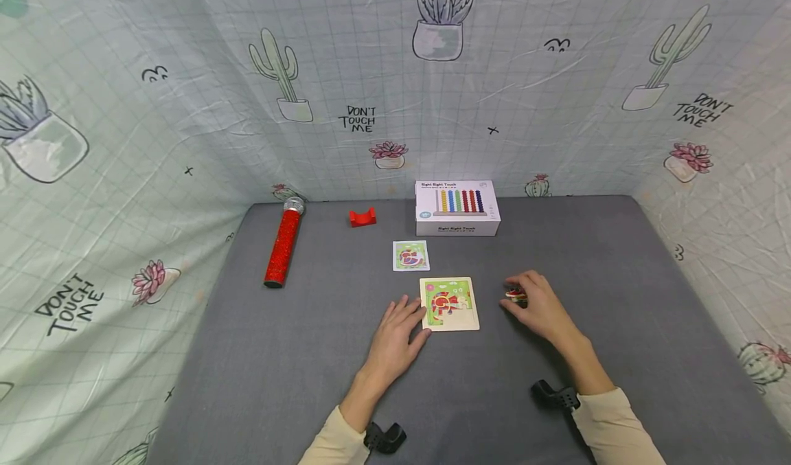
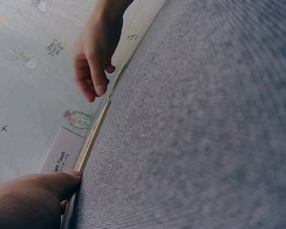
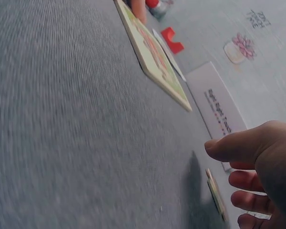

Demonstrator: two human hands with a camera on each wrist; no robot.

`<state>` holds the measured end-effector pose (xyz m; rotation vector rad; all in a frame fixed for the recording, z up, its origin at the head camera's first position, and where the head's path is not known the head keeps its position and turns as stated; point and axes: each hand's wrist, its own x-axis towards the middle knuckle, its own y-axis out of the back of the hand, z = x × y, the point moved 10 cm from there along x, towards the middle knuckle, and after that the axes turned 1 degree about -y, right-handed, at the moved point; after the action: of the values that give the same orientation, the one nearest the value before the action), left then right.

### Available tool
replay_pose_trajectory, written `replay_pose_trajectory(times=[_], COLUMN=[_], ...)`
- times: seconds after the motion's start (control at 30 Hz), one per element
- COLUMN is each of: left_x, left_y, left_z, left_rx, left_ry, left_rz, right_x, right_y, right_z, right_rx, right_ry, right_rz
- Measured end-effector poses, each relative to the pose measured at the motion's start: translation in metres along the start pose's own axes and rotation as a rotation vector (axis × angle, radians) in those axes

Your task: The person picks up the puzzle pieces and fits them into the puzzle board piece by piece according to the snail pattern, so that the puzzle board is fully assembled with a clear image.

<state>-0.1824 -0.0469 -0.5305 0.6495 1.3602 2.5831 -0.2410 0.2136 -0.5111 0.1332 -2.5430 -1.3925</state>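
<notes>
My left hand (image 1: 395, 338) lies at the left side of a square wooden puzzle board (image 1: 463, 322), fingers extended, with fingertips at its edge and the thumb by the lower left corner. A colourful picture fills part of the board, and pale wood shows around it. To the right, my right hand (image 1: 542, 308) hovers around a few small flat puzzle pieces (image 1: 516, 295). In the right wrist view these thin pieces (image 3: 215, 195) lie on the table just below the fingertips, the thumb apart from the fingers and nothing gripped between them.
Behind the board lies a small picture card (image 1: 410, 255). A white box (image 1: 457, 209) stands at the back, with a red curved block (image 1: 362, 218) left of it. Farther left lies a glittery red tube with a silver end (image 1: 284, 245). A printed curtain (image 1: 346, 73) hangs behind the grey table.
</notes>
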Motion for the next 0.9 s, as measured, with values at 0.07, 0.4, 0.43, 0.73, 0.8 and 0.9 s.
replay_pose_trajectory(times=[0.07, 0.4, 0.43, 0.73, 0.8, 0.9], left_x=[0.0, 0.0, 0.0, 0.0, 0.0, 0.0], left_y=[0.0, -0.001, -0.001, -0.003, -0.003, -0.003], left_z=[0.0, -0.001, -0.001, -0.001, -0.002, -0.002], left_rx=[-0.001, 0.003, 0.004, 0.02, 0.018, 0.014], left_ry=[0.0, 0.007, 0.009, 0.013, 0.016, 0.02], left_rz=[-0.002, -0.008, -0.009, -0.014, -0.018, -0.022], right_x=[-0.001, -0.004, -0.005, -0.003, -0.003, -0.003], right_y=[0.002, 0.009, 0.008, 0.008, 0.007, 0.007], right_z=[0.004, 0.017, 0.018, 0.018, 0.019, 0.02], right_rx=[-0.006, -0.016, -0.021, -0.041, -0.042, -0.036], right_ry=[-0.002, -0.001, 0.002, 0.004, -0.003, -0.014], right_rz=[0.005, -0.03, -0.043, -0.093, -0.093, -0.092])
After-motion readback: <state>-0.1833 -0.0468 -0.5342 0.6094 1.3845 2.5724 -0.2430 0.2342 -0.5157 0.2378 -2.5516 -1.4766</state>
